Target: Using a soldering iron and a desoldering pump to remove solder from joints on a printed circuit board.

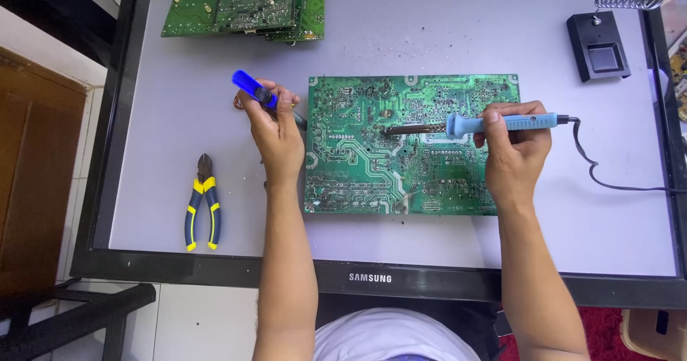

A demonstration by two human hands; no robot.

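1. Two bare hands over a flat grey screen panel with a black frame [429, 282], used as a work surface.
2. One large green circuit board [358, 168] lying flat at centre, long axis left to right, solder side up.
3. One light blue soldering iron [501, 123] gripped by curled fingers of right hand [517, 153]; long axis horizontal, dark tip pointing left, touching the board's middle; black cord trailing right.
4. One dark blue desoldering pump [252, 88] clasped in left hand [278, 135], just beside the board's left edge, tilted up-left.
5. One yellow-and-blue handled cutting pliers [202, 203] left of the arms, jaws pointing away.
6. One stack of green boards [243, 3] top left; exact count unclear.
7. One black iron stand with coiled spring [600, 46] top right, holding nothing.
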